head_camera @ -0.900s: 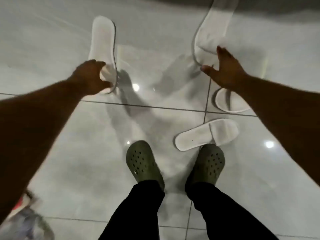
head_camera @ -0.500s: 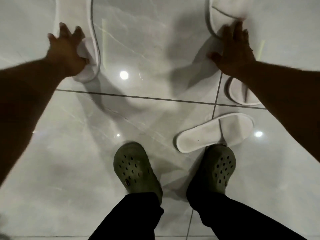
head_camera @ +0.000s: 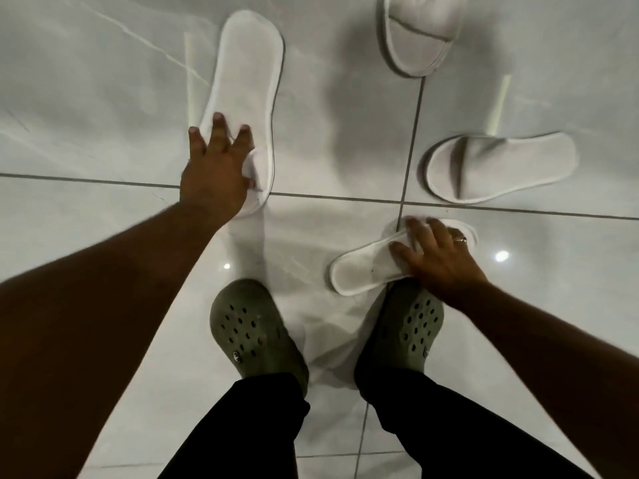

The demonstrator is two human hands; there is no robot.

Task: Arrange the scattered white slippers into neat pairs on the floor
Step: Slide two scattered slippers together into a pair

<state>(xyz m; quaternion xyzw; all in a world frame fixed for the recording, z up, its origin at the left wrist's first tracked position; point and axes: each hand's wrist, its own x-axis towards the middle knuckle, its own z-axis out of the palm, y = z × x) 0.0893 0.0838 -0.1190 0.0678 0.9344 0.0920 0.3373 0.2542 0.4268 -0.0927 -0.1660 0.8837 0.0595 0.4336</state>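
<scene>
Several white slippers lie on the glossy tiled floor (head_camera: 103, 305). A long slipper (head_camera: 247, 81) lies lengthwise at centre left, heel away from me. My left hand (head_camera: 216, 171) rests on its near toe end, fingers spread over the sole and thumb at the toe band. A second slipper (head_camera: 366, 269) lies slanted just ahead of my right foot. My right hand (head_camera: 441, 259) covers its toe end, fingers curled on the band. Apart from both hands, a third slipper (head_camera: 420, 32) sits at the top right and a fourth slipper (head_camera: 501, 167) lies sideways at the right.
My feet in olive green clogs, left clog (head_camera: 254, 333) and right clog (head_camera: 409, 330), stand at bottom centre, the right one touching the slanted slipper. Dark grout lines (head_camera: 345, 198) cross the pale tiles. Ceiling lights reflect off the floor.
My right hand left the far top slipper and came down onto the slanted slipper by my right foot. My left hand stayed on the long slipper, which now lies nearer the centre.
</scene>
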